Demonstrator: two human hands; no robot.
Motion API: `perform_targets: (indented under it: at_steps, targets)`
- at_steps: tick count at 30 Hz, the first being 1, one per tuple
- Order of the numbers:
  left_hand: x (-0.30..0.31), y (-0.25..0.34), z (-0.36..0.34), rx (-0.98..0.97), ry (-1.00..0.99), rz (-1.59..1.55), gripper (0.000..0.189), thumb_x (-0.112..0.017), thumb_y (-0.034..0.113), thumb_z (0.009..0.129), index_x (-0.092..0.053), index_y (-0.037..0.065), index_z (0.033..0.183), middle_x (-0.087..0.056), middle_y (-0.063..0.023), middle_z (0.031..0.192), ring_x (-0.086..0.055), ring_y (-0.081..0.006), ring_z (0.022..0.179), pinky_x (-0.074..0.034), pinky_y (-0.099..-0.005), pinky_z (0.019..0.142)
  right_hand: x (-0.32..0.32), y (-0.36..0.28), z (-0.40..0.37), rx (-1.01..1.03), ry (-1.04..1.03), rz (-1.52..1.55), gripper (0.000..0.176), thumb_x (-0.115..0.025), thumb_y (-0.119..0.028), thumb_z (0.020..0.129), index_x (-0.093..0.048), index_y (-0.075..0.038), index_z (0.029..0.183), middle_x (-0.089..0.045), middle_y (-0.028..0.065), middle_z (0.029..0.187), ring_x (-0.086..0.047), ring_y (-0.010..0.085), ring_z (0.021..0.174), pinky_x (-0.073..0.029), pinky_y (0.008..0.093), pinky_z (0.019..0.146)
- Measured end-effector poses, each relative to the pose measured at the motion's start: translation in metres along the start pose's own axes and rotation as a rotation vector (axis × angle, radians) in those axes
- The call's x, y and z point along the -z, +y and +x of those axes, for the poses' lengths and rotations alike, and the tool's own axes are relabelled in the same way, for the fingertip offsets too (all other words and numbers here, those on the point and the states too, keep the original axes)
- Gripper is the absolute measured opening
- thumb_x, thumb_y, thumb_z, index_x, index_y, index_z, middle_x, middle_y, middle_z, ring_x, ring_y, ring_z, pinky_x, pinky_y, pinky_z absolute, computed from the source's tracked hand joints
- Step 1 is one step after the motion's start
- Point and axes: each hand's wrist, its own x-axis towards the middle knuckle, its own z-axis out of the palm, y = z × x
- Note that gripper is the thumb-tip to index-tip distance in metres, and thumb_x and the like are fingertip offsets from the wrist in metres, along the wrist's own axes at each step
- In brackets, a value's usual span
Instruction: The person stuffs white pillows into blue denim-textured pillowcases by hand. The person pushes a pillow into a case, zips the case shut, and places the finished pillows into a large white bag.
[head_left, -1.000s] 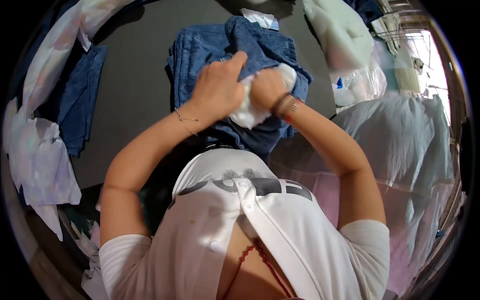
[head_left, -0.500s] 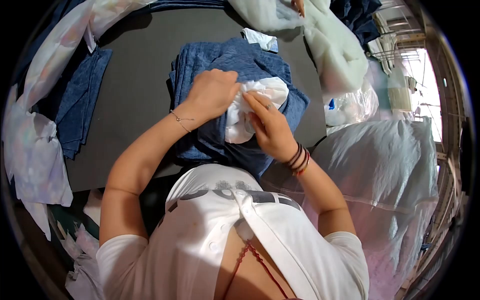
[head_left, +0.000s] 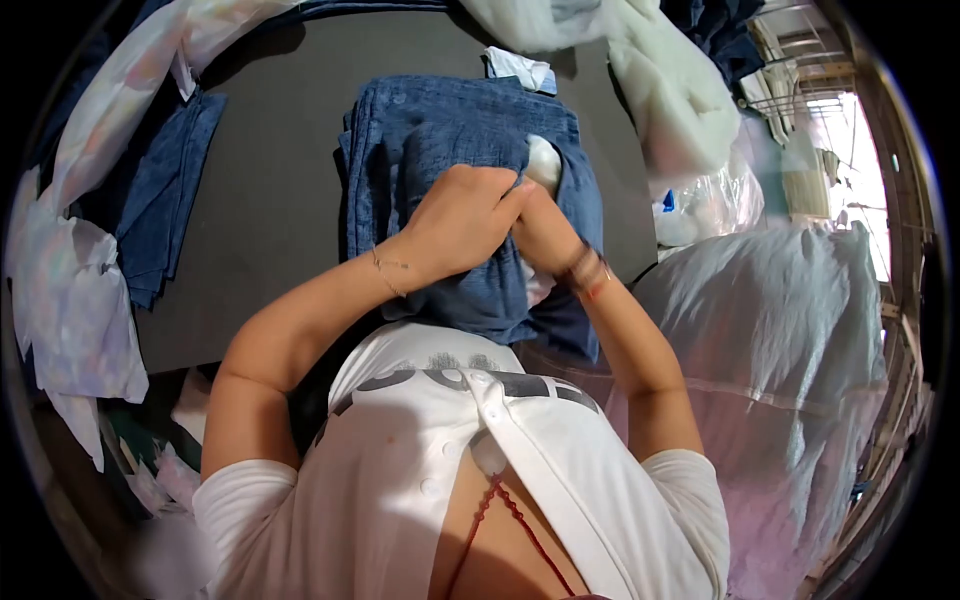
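A blue denim cover (head_left: 440,130) lies on the dark table (head_left: 270,180), with white stuffing (head_left: 543,160) showing at its open edge. My left hand (head_left: 462,220) grips the denim edge over the opening. My right hand (head_left: 540,228) is pushed in beside it, fingers hidden in the cloth against the white stuffing. Both hands touch each other at the middle of the cover.
Folded denim pieces (head_left: 160,190) lie at the table's left, with pale printed cloth (head_left: 70,300) hanging beside them. White fibre filling (head_left: 670,90) is heaped at the back right. Large clear plastic bags (head_left: 780,310) stand at the right. A small white label piece (head_left: 518,68) lies behind the cover.
The white stuffing that was bunched outside the cover is now mostly inside it. My hands have drawn together and the denim is pulled over the opening.
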Motion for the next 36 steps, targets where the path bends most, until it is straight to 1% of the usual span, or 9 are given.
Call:
perform_targets:
  at_steps: [4,10,16,20,24,27,31,34,36]
  targets:
    - [0.017,-0.002,-0.005,0.140,0.004,0.188,0.028,-0.058,0.028,0.094,-0.067,0.002,0.089,-0.066,-0.0156,0.081,-0.067,-0.0361,0.074,-0.053,-0.0457,0.063,0.028,-0.080,-0.026,-0.051,0.034,0.178,0.026,-0.060,0.003,0.084,-0.066,0.002,0.110,-0.063,0.0131,0.098,-0.060,0.0307,0.097,-0.048,0.0423,0.089]
    - [-0.029,0.034,-0.019,-0.695,0.039,0.116,0.015,-0.064,0.022,0.086,-0.060,0.008,0.082,-0.059,-0.0096,0.066,-0.063,-0.0274,0.057,-0.051,-0.0396,0.053,0.001,-0.065,-0.032,-0.637,-0.251,1.265,0.018,-0.058,-0.011,0.091,-0.068,-0.001,0.102,-0.061,0.0055,0.093,-0.061,0.0221,0.094,-0.050,0.0344,0.083]
    - [-0.050,-0.012,-0.004,-0.420,0.005,0.304,0.009,-0.060,0.017,0.088,-0.060,0.009,0.085,-0.063,-0.0117,0.069,-0.067,-0.0300,0.063,-0.052,-0.0413,0.057,-0.084,0.003,0.003,-0.844,0.038,1.610,0.025,-0.055,-0.027,0.099,-0.067,-0.006,0.105,-0.061,0.0000,0.094,-0.061,0.0143,0.091,-0.051,0.0268,0.077]
    - [0.017,-0.037,0.023,-0.123,0.153,0.434,0.027,-0.059,0.029,0.095,-0.061,0.005,0.083,-0.064,-0.0181,0.073,-0.064,-0.0397,0.071,-0.051,-0.0478,0.064,-0.039,0.004,0.010,-0.588,-0.211,1.675,0.026,-0.055,-0.027,0.102,-0.066,-0.004,0.108,-0.067,-0.0027,0.098,-0.065,0.0126,0.094,-0.053,0.0276,0.080]
    - [0.035,-0.043,0.026,-0.062,0.009,0.339,0.033,-0.058,0.029,0.094,-0.063,0.000,0.080,-0.062,-0.0223,0.073,-0.062,-0.0434,0.074,-0.048,-0.0488,0.065,0.042,-0.028,0.005,0.021,0.434,-0.439,0.048,-0.070,-0.017,0.089,-0.056,0.008,0.128,-0.064,0.0226,0.118,-0.062,0.0381,0.109,-0.050,0.0397,0.095]
    - [0.029,-0.043,0.047,-0.038,-0.144,0.287,0.033,-0.055,0.027,0.092,-0.068,-0.001,0.080,-0.067,-0.0220,0.081,-0.065,-0.0423,0.079,-0.052,-0.0496,0.074,0.018,-0.002,0.017,-0.050,0.358,-0.360,0.070,-0.074,-0.023,0.085,-0.042,0.005,0.140,-0.049,0.0292,0.138,-0.051,0.0453,0.124,-0.044,0.0441,0.103]
    - [0.002,-0.068,0.055,-0.075,-0.113,-0.038,0.039,-0.059,0.026,0.096,-0.058,-0.005,0.073,-0.054,-0.0205,0.063,-0.054,-0.0264,0.058,-0.043,-0.0405,0.058,-0.011,0.035,0.032,-0.060,0.160,-0.249,0.030,-0.062,-0.010,0.080,-0.060,0.002,0.107,-0.061,0.0184,0.113,-0.057,0.0416,0.097,-0.047,0.0479,0.086]
    - [-0.018,-0.064,0.048,-0.171,-0.111,-0.243,0.041,-0.060,0.025,0.098,-0.052,-0.004,0.071,-0.042,-0.0127,0.058,-0.039,-0.0147,0.055,-0.037,-0.0343,0.054,-0.015,0.086,0.028,0.083,-0.170,-0.358,0.036,-0.065,-0.015,0.080,-0.061,-0.002,0.112,-0.062,0.0193,0.114,-0.058,0.0392,0.104,-0.048,0.0470,0.091]
    - [-0.027,-0.063,0.041,-0.126,-0.301,-0.228,0.041,-0.061,0.026,0.098,-0.052,-0.004,0.071,-0.043,-0.0131,0.059,-0.040,-0.0145,0.056,-0.038,-0.0341,0.054,-0.021,0.115,0.033,0.080,-0.029,-0.067,0.042,-0.069,-0.021,0.077,-0.061,-0.005,0.116,-0.064,0.0199,0.117,-0.058,0.0373,0.114,-0.047,0.0458,0.098]
